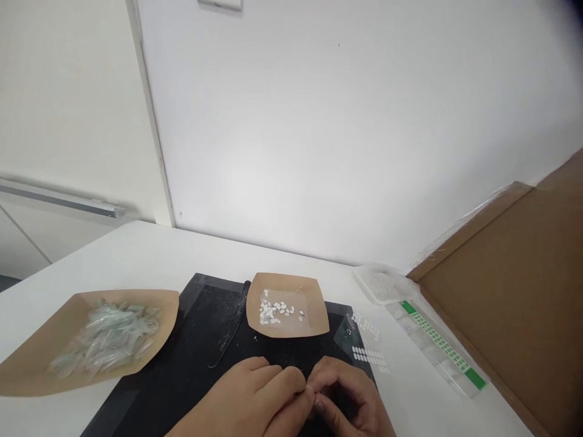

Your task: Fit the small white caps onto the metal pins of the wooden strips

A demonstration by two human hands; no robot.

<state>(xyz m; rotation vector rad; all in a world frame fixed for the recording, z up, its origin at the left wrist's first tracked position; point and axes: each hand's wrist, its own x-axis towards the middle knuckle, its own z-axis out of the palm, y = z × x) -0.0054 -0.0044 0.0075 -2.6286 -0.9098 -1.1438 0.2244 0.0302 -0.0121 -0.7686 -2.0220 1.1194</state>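
My left hand and my right hand meet over the front of a black mat, their fingertips touching. Both are closed in a pinch, and whatever lies between the fingers is too small or hidden to name. Just beyond them, a brown paper tray holds many small white oval pieces. A thin black tool lies on the mat to the left of that tray. Beside my right hand, clear sheets with rows of white oval stickers extend past the mat's right edge.
At the left, a larger brown tray holds a heap of clear, greenish plastic pieces. On the right are a clear case with a green-marked strip, a translucent plastic tray and a tall cardboard panel. A white wall stands behind.
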